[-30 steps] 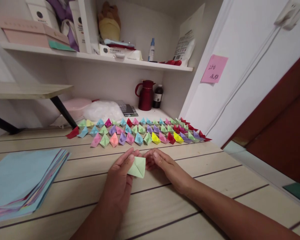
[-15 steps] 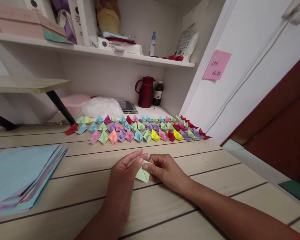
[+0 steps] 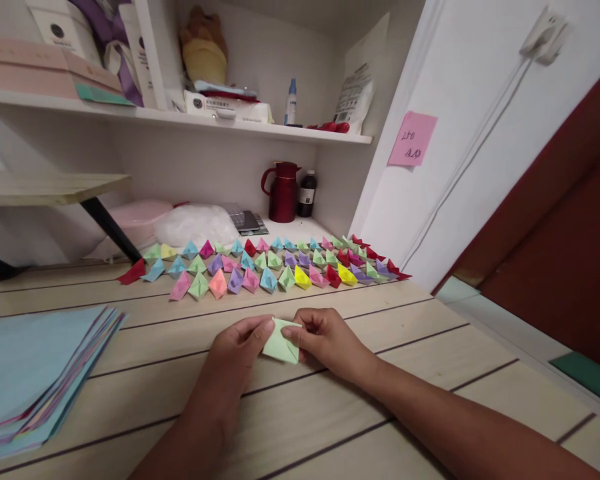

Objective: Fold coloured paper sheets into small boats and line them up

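A light green folded paper piece (image 3: pixel 281 345) lies between my two hands on the wooden table (image 3: pixel 330 413). My left hand (image 3: pixel 233 363) pinches its left edge with thumb and fingers. My right hand (image 3: pixel 325 341) grips its right upper corner, fingers curled. Just beyond, rows of small folded paper boats (image 3: pixel 265 263) in many colours stand on the table.
A stack of coloured paper sheets (image 3: pixel 35 367), light blue on top, lies at the left. A dark red jug (image 3: pixel 281 192) and a dark bottle (image 3: pixel 306 193) stand at the back under a white shelf (image 3: pixel 180 117). A pink sticky note (image 3: pixel 413 139) hangs on the right wall.
The green piece was lying flat under my left fingers; now both hands pinch it and hold it slightly raised. My right hand has closed on its corner.
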A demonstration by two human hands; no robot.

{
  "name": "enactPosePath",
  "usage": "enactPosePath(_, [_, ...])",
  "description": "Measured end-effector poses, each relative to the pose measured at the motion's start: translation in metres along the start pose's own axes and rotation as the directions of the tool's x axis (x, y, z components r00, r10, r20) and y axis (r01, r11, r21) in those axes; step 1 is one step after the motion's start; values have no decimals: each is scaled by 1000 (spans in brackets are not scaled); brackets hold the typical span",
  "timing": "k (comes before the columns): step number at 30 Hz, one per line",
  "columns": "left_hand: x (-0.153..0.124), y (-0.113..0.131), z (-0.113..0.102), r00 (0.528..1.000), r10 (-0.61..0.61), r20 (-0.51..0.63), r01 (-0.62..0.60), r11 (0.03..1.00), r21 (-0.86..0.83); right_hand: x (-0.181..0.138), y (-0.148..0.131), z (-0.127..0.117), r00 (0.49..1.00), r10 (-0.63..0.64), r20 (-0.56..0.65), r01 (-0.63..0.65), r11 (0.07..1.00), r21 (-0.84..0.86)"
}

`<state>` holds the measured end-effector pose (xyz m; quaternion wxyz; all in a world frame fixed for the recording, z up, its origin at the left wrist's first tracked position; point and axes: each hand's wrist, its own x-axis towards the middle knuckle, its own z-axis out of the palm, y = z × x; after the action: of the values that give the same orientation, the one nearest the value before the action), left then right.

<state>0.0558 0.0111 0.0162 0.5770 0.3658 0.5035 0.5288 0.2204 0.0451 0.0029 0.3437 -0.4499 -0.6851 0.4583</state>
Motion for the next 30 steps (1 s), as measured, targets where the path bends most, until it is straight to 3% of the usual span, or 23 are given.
enactPosePath(4, [-3,1,0,999,30,43,-34,994,100,-3,0,1,996,-84,-12,83,992,-93])
enactPosePath(8, [-3,-1,0,1000,9,10,-9,1000,-10,-5,-3,-1,990,-129,59,127,991,30])
enactPosePath(11, [-2,-3,-1,1000,-1,16,2,996,-88,-5,-5,-4,982,-121,147,104,988,116])
enactPosePath(17, [-4,-7,1,1000,18,-3,-18,988,-156,-7,-1,1,960,-40,277,7,993,121])
enactPosePath(23, [-2,-4,0,996,-3,87,19,984,-177,-7,-3,-2,942,-94,323,78,995,62])
enactPosePath(25, [-1,-3,-2,996,-14,94,30,985,-168,-6,-5,-9,949,-143,281,137,990,41])
enactPosePath(28, [2,-3,-6,998,-18,56,26,989,-144,-1,-4,-20,968,-245,46,245,969,0])
enactPosePath(30, [2,-4,-7,999,-32,42,37,991,-129,1,-3,-23,965,-260,-43,262,964,51])
